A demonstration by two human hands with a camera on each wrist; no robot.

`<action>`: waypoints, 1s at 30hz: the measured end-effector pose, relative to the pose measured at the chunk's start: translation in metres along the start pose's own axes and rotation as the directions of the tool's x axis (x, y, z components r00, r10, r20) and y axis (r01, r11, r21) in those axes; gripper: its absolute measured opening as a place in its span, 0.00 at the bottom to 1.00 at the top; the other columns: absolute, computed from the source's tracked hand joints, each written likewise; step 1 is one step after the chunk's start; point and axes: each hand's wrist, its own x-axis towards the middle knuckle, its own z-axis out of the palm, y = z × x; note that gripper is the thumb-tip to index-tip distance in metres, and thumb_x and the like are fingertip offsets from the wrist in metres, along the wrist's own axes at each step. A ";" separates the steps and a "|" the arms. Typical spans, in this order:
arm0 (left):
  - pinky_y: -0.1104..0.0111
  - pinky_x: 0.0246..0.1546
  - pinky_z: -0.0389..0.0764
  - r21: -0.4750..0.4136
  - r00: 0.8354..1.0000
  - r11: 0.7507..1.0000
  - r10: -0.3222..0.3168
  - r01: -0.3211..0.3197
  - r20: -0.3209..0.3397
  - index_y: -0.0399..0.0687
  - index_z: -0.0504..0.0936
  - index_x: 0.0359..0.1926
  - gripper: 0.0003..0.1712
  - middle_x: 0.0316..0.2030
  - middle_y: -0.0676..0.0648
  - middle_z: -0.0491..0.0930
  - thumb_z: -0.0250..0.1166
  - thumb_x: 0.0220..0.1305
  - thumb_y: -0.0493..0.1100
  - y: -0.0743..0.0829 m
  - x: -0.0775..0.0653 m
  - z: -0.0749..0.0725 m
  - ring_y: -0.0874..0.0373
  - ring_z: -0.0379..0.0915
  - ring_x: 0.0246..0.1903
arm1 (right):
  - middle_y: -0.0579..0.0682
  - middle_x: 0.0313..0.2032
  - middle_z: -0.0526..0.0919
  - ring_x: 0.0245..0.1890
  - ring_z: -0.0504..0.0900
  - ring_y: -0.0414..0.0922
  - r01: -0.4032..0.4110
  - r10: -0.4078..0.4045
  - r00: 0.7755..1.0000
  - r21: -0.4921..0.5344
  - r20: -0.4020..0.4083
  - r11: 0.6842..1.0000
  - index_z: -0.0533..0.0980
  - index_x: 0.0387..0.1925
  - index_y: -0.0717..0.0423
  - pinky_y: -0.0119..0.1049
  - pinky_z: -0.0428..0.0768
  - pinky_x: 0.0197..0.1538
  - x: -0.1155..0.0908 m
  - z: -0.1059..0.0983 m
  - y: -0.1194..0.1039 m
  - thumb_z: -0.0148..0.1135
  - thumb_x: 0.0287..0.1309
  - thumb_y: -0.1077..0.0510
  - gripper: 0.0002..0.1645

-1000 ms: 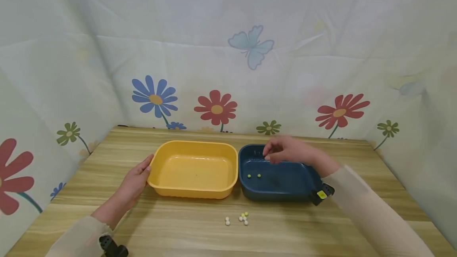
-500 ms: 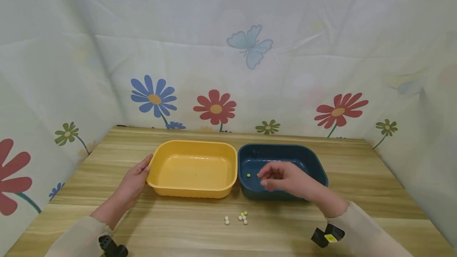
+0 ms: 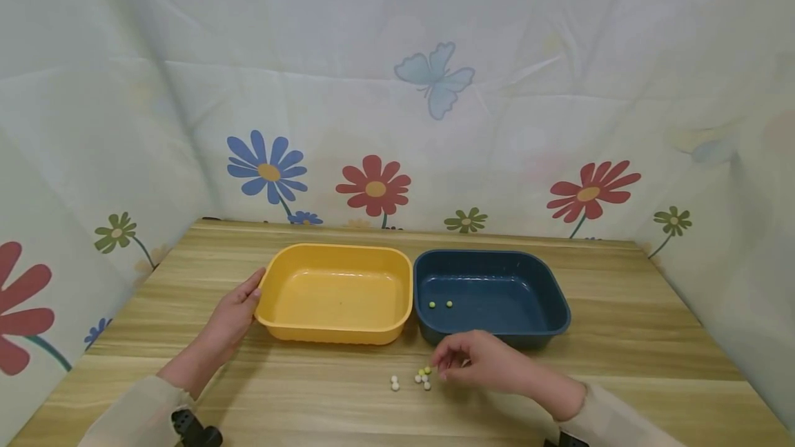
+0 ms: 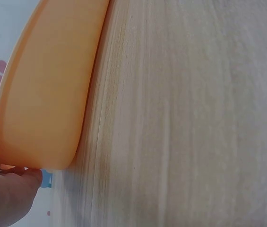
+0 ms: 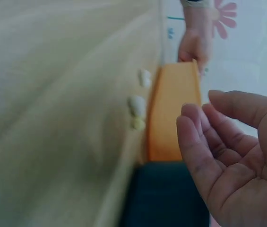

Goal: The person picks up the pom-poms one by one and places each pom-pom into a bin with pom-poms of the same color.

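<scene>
On the streaky wood-grain tabletop (image 3: 298,399), little round white beads (image 3: 426,385) and yellow beads (image 3: 421,372) lie before a yellow tray (image 3: 335,335) and a navy tray (image 3: 503,295), both glossy and round-cornered!
Up close, two white beads sit paired, the mixed cluster near them; here's the right hand (image 3: 475,361), fingers loosely curved, thumb apart, holding nothing, the cluster just left of its fingertips, though whether one brushes a bead I can't tell; farther over, the left hand (image 3: 234,310) pinches the yellow tray's left rim; two yellow-green beads (image 3: 449,303) dot the navy tray, and behind hangs a creased, flower-printed cloth (image 3: 310,74).
</scene>
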 end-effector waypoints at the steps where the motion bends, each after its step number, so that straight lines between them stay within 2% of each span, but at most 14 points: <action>1: 0.52 0.77 0.56 -0.002 1.000 1.000 0.000 0.000 0.001 0.43 0.33 0.82 0.33 0.82 0.38 0.30 0.32 0.84 0.39 0.000 0.000 0.000 0.39 0.38 0.82 | 0.52 0.34 0.88 0.33 0.76 0.25 0.001 -0.001 1.000 -0.017 0.005 1.000 0.84 0.43 0.62 0.22 0.81 0.40 0.001 0.002 0.001 0.67 0.64 0.63 0.08; 5: 0.52 0.77 0.56 0.000 1.000 1.000 0.000 0.000 0.004 0.43 0.32 0.82 0.33 0.82 0.38 0.31 0.32 0.84 0.39 0.001 -0.001 0.000 0.39 0.38 0.82 | 0.46 0.32 0.87 0.32 0.75 0.24 -0.006 0.007 1.000 -0.053 0.017 0.999 0.84 0.40 0.59 0.22 0.81 0.38 0.004 0.011 0.004 0.68 0.62 0.63 0.06; 14: 0.52 0.78 0.54 -0.027 1.000 1.000 0.008 -0.008 0.009 0.44 0.32 0.82 0.33 0.82 0.38 0.30 0.32 0.84 0.37 -0.001 0.000 0.000 0.40 0.36 0.82 | 0.44 0.30 0.87 0.29 0.75 0.25 -0.069 0.070 0.997 -0.047 0.029 0.997 0.84 0.38 0.58 0.21 0.78 0.32 0.008 0.022 0.011 0.69 0.59 0.64 0.05; 30: 0.51 0.78 0.54 -0.024 1.000 1.000 0.005 -0.004 0.008 0.43 0.32 0.82 0.33 0.82 0.37 0.31 0.32 0.84 0.38 0.002 -0.002 0.000 0.39 0.37 0.82 | 0.41 0.26 0.83 0.27 0.71 0.23 -0.035 0.037 0.999 -0.193 0.011 0.981 0.85 0.36 0.56 0.20 0.76 0.32 0.014 0.028 0.015 0.69 0.57 0.68 0.07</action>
